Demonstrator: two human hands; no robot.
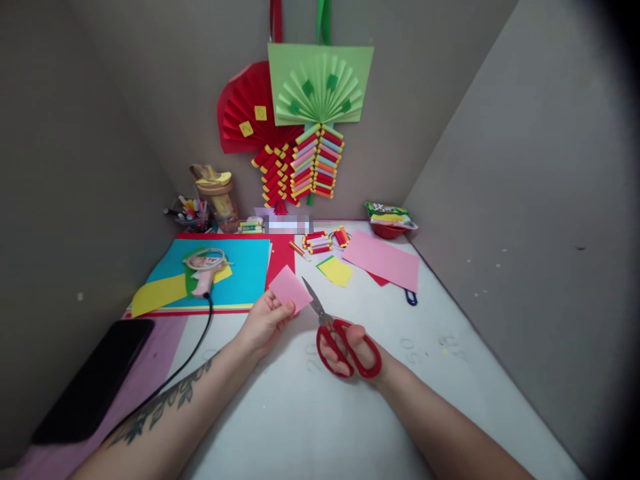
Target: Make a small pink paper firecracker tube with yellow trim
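Pinches a small square of pink paper (290, 288) between thumb and fingers of the left hand (269, 321), just above a white tabletop (310, 427). Grasps a pair of steel scissors with red looped handles (326, 320) in the right hand (357, 337), with thumb at one loop and fingers in the other. Points the blades away, close beside the right corner of the pink square — cannot tell whether touching it. Has beyond the hands a yellow paper piece (336, 271) and, right of that, a large pink paper sheet (385, 260), partly covering a red paper piece (379, 279). Has farther back a cluster of small multicoloured paper rolls (317, 243). Has on the left a pink handheld device with a black cord (203, 283), resting over a broad blue paper sheet (245, 267), and nearer, a flat black slab (95, 380). Faces a grey wall (425, 60) hung with a pleated red paper fan (250, 93) and a pale green one on a card (320, 87) — both above dangling rows of yellow-tipped paper rolls (317, 163).
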